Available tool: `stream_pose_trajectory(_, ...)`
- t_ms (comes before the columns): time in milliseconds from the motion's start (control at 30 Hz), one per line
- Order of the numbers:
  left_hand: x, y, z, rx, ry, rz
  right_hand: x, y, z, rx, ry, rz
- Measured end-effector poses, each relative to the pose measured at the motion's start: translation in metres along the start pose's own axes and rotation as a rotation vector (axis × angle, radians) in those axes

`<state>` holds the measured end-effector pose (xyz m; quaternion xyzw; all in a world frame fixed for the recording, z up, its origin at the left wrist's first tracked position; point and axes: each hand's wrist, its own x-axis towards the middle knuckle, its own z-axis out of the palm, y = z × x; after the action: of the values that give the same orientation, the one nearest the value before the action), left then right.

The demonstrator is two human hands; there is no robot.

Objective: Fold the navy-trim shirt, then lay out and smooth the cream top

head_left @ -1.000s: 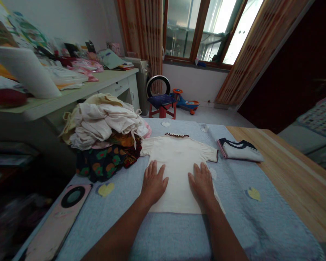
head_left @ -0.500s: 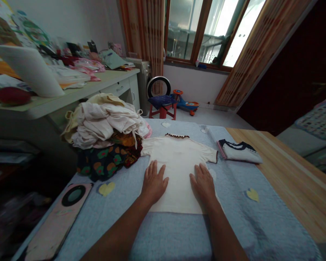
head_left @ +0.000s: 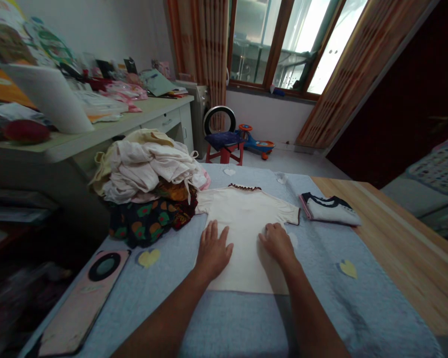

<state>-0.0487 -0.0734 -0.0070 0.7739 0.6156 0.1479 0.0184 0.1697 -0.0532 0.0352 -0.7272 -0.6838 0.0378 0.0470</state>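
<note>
A cream short-sleeved shirt point(head_left: 242, 258) with a dark ruffled neckline and brown sleeve edging lies spread flat, its collar pointing away from me. My left hand point(head_left: 212, 251) rests open on the shirt's left side, palm down with the thumb apart. Over its right side is my right hand point(head_left: 277, 242), with its fingers curled in towards the thumb. Whether those fingers pinch cloth or something small is hidden.
Beneath the shirt is a blue cloth point(head_left: 246, 323) with heart patches. A heap of clothes point(head_left: 145, 164) sits at the left, a folded shirt point(head_left: 330, 209) at the right. A pink phone-shaped case point(head_left: 78, 308) lies near left. A cluttered desk point(head_left: 149, 117) stands beyond the heap.
My right hand has gone from lying flat with fingers stretched to having its fingers curled together. My left hand stays flat on the shirt.
</note>
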Motion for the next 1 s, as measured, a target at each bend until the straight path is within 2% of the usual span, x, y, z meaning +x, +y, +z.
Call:
stream_pose_trajectory(167, -0.001, 0.0, -0.001, -0.001, 0.011, -0.001, -0.003, -0.028, 0.025, 0.221, 0.225, -0.26)
stream_pose_trajectory(233, -0.001, 0.0, -0.001, 0.002, 0.019, 0.004, -0.008, -0.038, 0.035, 0.256, 0.221, -0.363)
stream_pose_trajectory(300, -0.001, 0.0, -0.001, 0.005, 0.02, 0.003, -0.012, -0.044, 0.04, 0.254, 0.187, -0.402)
stream_pose_trajectory(567, -0.001, 0.0, -0.001, -0.001, 0.016, 0.007, -0.012, -0.049, 0.033, 0.135, 0.023, -0.318)
stream_pose_trajectory(833, -0.001, 0.0, -0.001, 0.011, 0.01, 0.018, -0.012, -0.052, 0.032, 0.071, -0.019, -0.296)
stream_pose_trajectory(1000, -0.002, -0.001, 0.0, 0.004, -0.011, 0.076, -0.012, -0.052, 0.031, 0.082, -0.004, -0.303)
